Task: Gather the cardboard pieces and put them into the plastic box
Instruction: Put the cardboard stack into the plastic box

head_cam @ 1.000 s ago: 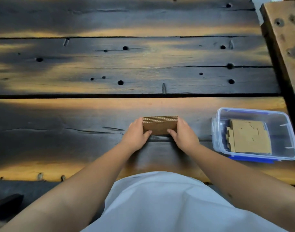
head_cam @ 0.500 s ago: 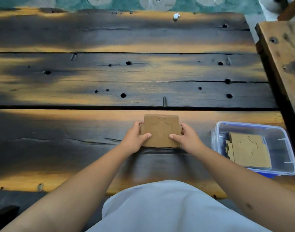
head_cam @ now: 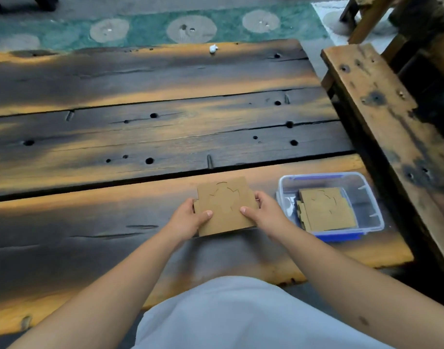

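A stack of brown cardboard pieces [head_cam: 224,204] lies flat just above the near plank of the dark wooden table. My left hand [head_cam: 189,219] grips its left edge, thumb on top. My right hand [head_cam: 263,214] grips its right edge the same way. The top sheet shows a cut-out outline. To the right stands a clear plastic box [head_cam: 366,195] with a blue rim, open on top. Inside it lies another pile of cardboard pieces [head_cam: 325,209], flat against its left side.
The table [head_cam: 140,137] is made of wide scorched planks with holes and gaps. A wooden bench [head_cam: 382,114] runs along the right edge, close behind the box. A small white scrap [head_cam: 213,48] lies at the table's far edge. Beyond is a green patterned rug [head_cam: 150,28].
The cardboard stack was standing on edge a second ago; now it is tilted down flat between both hands. The view has lifted, showing the rug and bench.
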